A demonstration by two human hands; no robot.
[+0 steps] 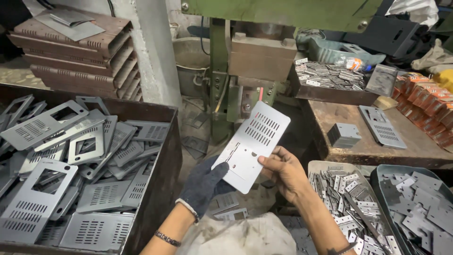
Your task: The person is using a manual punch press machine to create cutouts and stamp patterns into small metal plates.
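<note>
I hold a flat grey metal plate (pixel 251 144) with rows of vent slots at its upper end and a few punched holes, tilted up in front of me. My left hand (pixel 204 185), in a dark glove, grips its lower left edge. My right hand (pixel 282 171), bare, pinches its right edge with thumb on top. Behind the plate stands a green press machine (pixel 245 61).
A big brown bin (pixel 163 156) at the left holds several similar slotted plates (pixel 71 170). Trays of small metal pieces (pixel 351 203) sit at the right. A wooden bench (pixel 377 146) carries a plate and a small stack (pixel 344 134). Orange boxes (pixel 427 106) lie far right.
</note>
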